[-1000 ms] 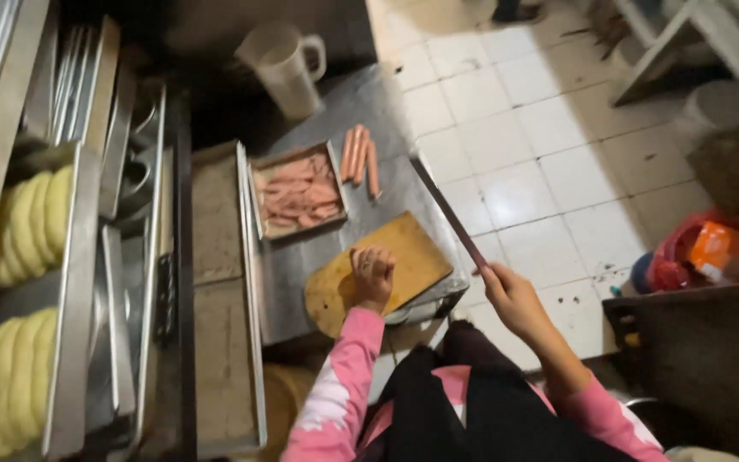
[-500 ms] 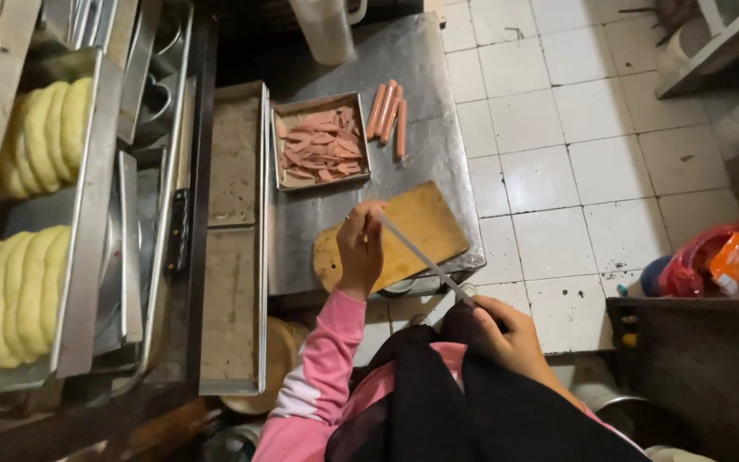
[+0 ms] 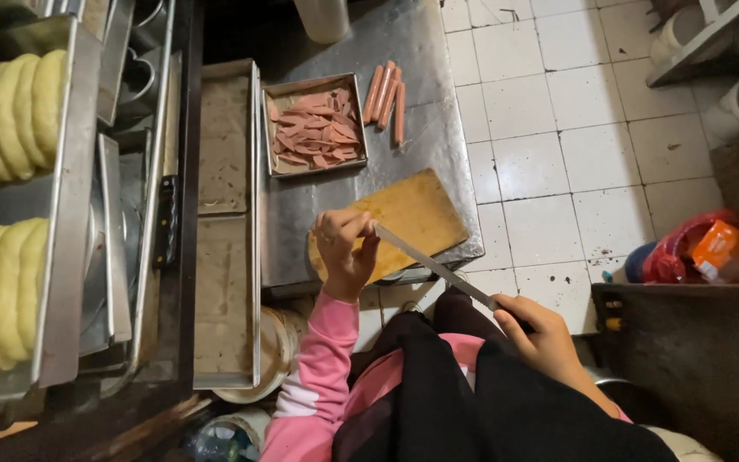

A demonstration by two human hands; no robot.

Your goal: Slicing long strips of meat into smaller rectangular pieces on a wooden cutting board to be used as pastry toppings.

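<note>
Trays of dough rolls (image 3: 10, 120) at far left; tray of sliced sausage (image 3: 314, 124) on the metal table (image 3: 438, 128). Left hand (image 3: 344, 248), fingers pinching the knife (image 3: 434, 267) blade tip over the cutting board (image 3: 412, 218); right hand (image 3: 540, 329) curled around its handle.

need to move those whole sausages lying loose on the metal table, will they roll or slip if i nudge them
The four whole pinkish-orange sausages are round, smooth cylinders lying loose on the flat steel table, so a sideways nudge would probably roll them. Their glossy skins look somewhat slippery. They would likely bend slightly when lifted by one end.
</note>
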